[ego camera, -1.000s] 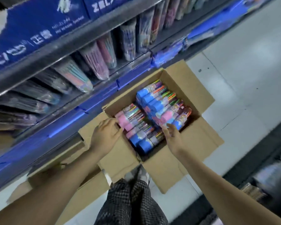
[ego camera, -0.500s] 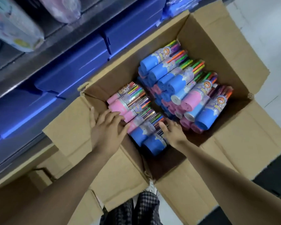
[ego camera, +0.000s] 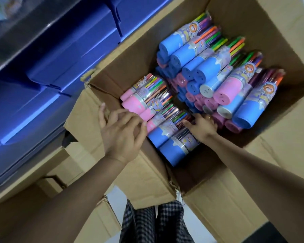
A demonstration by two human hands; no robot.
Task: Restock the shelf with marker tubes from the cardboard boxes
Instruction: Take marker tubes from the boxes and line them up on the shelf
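Neither grip has closed on anything yet: the left hand [ego camera: 120, 132] lies with loosely bent fingers against the pink cap ends of the near stack of marker tubes [ego camera: 167, 123], while the right hand [ego camera: 201, 126] reaches in on the far side of that stack, fingertips touching the clear, marker-filled ends; whether its hidden fingers curl under a tube cannot be told. The stack lies sideways in the near left part of the open cardboard box [ego camera: 253, 176], pink caps above, blue caps below. These tubes look light and rigid, with smooth glossy plastic walls that may slide in the palm, so a bundle is probably best pressed between both hands at its two ends, or a single tube wrapped round its capped base. Deeper in the box a second pile [ego camera: 218, 74] leans at a slant. Beyond the box's left flap runs the shelf's blue front [ego camera: 63, 71].
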